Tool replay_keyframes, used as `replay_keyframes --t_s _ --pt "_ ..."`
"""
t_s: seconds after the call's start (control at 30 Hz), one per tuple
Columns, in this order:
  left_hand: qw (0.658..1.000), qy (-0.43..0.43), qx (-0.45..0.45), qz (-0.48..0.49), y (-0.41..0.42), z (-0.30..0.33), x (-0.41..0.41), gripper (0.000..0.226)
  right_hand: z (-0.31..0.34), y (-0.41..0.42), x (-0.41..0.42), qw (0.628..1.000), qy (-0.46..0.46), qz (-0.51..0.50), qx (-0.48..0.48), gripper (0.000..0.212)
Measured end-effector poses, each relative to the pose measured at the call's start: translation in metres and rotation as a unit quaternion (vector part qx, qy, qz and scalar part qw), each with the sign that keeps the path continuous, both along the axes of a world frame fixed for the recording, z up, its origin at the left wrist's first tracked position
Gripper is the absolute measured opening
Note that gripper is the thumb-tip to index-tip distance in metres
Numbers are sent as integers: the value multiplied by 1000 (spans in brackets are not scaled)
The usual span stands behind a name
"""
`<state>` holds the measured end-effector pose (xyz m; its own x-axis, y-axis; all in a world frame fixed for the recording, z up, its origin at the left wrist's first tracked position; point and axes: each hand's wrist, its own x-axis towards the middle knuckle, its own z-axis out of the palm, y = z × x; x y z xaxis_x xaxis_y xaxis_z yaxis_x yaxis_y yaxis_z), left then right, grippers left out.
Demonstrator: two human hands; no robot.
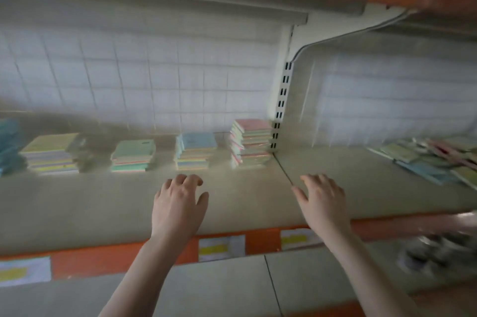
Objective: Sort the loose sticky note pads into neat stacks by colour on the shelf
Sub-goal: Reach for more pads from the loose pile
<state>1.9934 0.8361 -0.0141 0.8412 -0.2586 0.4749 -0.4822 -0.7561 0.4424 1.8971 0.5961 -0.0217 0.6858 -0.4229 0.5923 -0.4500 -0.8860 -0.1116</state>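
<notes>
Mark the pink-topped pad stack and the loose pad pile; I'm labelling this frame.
pink-topped pad stack (254, 126), head view, top pad's face.
loose pad pile (423, 161), head view, a blue pad.

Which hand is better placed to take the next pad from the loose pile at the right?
The right hand. It is open, holds nothing, and is nearer the loose pile of pastel sticky note pads than the left hand.

White wire-grid back panel fills centre frame. Slotted white metal upright stands right of centre. Yellow-and-white price labels line the lower orange shelf edge strip.
</notes>
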Motion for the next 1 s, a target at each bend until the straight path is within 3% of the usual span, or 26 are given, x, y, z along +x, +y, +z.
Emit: replay_keyframes --t_s 0.27,0.53,0.8,1.0 --pt "999 -6 4 -54 -108 9 -20 28 -3 -89 -32 997 5 -66 24 20" --pt "989 29 14 -146 -234 29 -37 35 7 -209 -81 987 1 -150 51 33" --pt "990 33 25 -133 -343 25 -77 35 7 -344 -134 986 -20 -153 61 32" --pt "996 63 -2 -63 -447 13 -130 34 5 -455 -172 996 -26 -71 51 28"
